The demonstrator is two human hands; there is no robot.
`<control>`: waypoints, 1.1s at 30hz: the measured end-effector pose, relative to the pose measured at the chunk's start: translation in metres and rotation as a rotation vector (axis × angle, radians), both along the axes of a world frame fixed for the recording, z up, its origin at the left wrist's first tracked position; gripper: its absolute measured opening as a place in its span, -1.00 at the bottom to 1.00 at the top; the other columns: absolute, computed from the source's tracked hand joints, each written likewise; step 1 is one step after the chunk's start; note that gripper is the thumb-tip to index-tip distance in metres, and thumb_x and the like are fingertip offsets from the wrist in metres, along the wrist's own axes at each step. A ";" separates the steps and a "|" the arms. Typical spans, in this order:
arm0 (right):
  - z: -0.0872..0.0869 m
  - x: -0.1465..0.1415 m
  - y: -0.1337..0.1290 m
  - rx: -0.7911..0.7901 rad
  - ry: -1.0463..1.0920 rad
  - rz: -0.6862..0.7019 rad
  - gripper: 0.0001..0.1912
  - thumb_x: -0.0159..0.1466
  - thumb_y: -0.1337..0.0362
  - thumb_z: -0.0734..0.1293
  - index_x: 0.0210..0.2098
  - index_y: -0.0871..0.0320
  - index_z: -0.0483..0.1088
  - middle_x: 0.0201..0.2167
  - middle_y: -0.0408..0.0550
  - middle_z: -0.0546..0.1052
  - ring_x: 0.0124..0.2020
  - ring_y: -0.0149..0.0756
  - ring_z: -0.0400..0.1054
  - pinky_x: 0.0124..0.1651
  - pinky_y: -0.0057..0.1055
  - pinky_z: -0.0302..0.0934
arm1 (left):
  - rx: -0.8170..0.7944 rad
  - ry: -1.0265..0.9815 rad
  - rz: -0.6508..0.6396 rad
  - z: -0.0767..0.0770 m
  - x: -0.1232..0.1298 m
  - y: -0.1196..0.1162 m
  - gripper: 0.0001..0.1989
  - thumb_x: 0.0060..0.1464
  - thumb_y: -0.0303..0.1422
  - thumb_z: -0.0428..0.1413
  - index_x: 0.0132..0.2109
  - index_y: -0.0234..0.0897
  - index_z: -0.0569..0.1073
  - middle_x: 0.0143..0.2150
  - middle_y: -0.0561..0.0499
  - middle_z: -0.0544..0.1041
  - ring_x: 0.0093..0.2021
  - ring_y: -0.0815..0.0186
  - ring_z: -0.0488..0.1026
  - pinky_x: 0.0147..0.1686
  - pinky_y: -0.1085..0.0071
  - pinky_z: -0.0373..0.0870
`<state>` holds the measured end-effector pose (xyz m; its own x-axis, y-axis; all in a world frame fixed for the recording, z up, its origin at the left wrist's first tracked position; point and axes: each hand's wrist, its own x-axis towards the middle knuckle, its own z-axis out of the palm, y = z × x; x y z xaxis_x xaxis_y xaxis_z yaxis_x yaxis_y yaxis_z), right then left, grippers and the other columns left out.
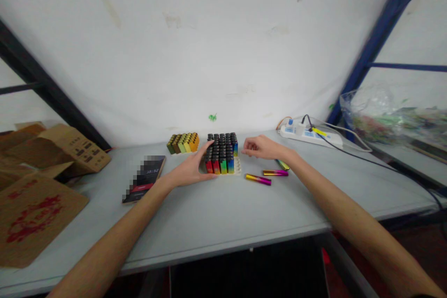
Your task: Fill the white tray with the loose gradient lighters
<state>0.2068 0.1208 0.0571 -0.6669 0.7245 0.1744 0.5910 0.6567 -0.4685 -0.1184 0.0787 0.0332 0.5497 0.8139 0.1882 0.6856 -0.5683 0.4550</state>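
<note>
A block of upright lighters (223, 151) with black tops and red, green and blue bodies stands in a white holed tray (238, 166) on the table. My left hand (190, 167) is wrapped around the left side of the tray, its thumb along the front edge and a finger over the lighters. Just right of the block, my right hand (256, 146) has curled fingers; whether anything is between them is hidden. Near it lie a yellow-and-purple metallic lighter-sized piece (258, 179), a second purple-and-gold one (275, 173) and a yellow-green one (282, 165), partly behind my right arm.
A second block of yellow, green and brown lighters (183, 143) stands at the back left. A phone (148, 174) lies left of my left hand. Cardboard boxes (45, 209) fill the left end. A white power strip (310, 136) with cables sits at the back right, near plastic bags (394, 111).
</note>
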 end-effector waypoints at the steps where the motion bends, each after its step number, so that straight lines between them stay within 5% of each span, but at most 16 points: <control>1: 0.004 0.003 -0.002 -0.112 -0.092 0.048 -0.64 0.34 0.01 0.36 -0.24 0.23 0.52 -0.41 -0.03 0.61 -0.42 -0.32 0.42 -0.32 -0.45 0.20 | -0.003 -0.005 -0.003 0.000 0.000 0.000 0.15 0.07 0.06 0.27 0.54 -0.10 -0.26 0.53 -0.19 0.09 0.43 -0.05 0.23 0.38 0.08 0.19; 4: 0.012 0.007 -0.010 -0.387 -0.306 0.122 -0.53 0.14 -0.11 0.50 -0.27 0.21 0.58 -0.37 -0.05 0.63 -0.39 -0.30 0.43 -0.36 -0.46 0.18 | -0.018 -0.013 0.003 -0.001 0.000 0.000 0.17 0.06 0.06 0.29 0.54 -0.10 -0.27 0.53 -0.19 0.08 0.44 -0.05 0.21 0.40 0.07 0.16; 7: 0.013 0.003 -0.016 -0.467 -0.388 0.130 -0.54 0.05 -0.07 0.56 -0.27 0.19 0.59 -0.37 -0.09 0.63 -0.39 -0.30 0.42 -0.37 -0.46 0.17 | -0.021 -0.002 0.009 -0.001 -0.001 0.000 0.18 0.05 0.07 0.29 0.54 -0.10 -0.27 0.53 -0.19 0.07 0.43 -0.05 0.22 0.40 0.08 0.16; 13: 0.007 -0.003 -0.015 -0.292 -0.268 0.188 -0.70 0.25 0.06 0.44 -0.25 0.21 0.52 -0.35 -0.03 0.63 -0.39 -0.31 0.43 -0.32 -0.45 0.20 | 0.015 -0.013 -0.027 -0.001 -0.001 0.000 0.13 0.08 0.04 0.28 0.53 -0.13 -0.23 0.53 -0.20 0.08 0.43 -0.03 0.23 0.39 0.12 0.17; 18: 0.008 0.004 -0.009 -0.357 -0.048 0.175 -0.57 0.44 -0.04 0.22 -0.01 0.20 0.41 -0.44 -0.07 0.61 -0.50 -0.35 0.41 -0.38 -0.46 0.21 | 0.015 -0.005 -0.018 -0.001 -0.002 0.000 0.14 0.08 0.05 0.28 0.53 -0.13 -0.23 0.52 -0.22 0.08 0.41 -0.07 0.26 0.37 0.10 0.20; 23: 0.003 0.003 0.000 -0.077 -0.017 0.078 -0.59 0.48 0.07 0.16 0.07 0.20 0.46 -0.38 -0.04 0.59 -0.42 -0.31 0.41 -0.29 -0.42 0.21 | 0.020 -0.003 -0.014 -0.002 -0.002 0.000 0.14 0.07 0.06 0.28 0.53 -0.11 -0.22 0.53 -0.20 0.08 0.42 -0.07 0.24 0.38 0.08 0.18; 27: -0.001 0.004 0.002 -0.098 -0.006 0.050 -0.56 0.40 0.23 0.24 0.24 0.19 0.28 -0.32 -0.05 0.63 -0.36 -0.29 0.44 -0.24 -0.42 0.23 | 0.012 -0.015 -0.019 -0.001 -0.001 0.001 0.16 0.06 0.07 0.29 0.54 -0.13 -0.23 0.51 -0.22 0.13 0.41 -0.07 0.26 0.37 0.08 0.20; 33: -0.001 0.003 0.001 -0.020 0.175 -0.079 -0.67 0.37 0.07 0.32 -0.01 0.16 0.36 -0.49 -0.14 0.59 -0.52 -0.37 0.34 -0.37 -0.47 0.14 | 0.021 0.001 -0.007 -0.001 -0.001 0.001 0.16 0.05 0.09 0.28 0.54 -0.12 -0.22 0.52 -0.19 0.10 0.44 -0.04 0.21 0.39 0.11 0.18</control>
<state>0.2097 0.1221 0.0560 -0.5682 0.7781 0.2679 0.5491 0.6010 -0.5808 -0.1189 0.0795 0.0319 0.5553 0.8062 0.2042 0.6823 -0.5820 0.4424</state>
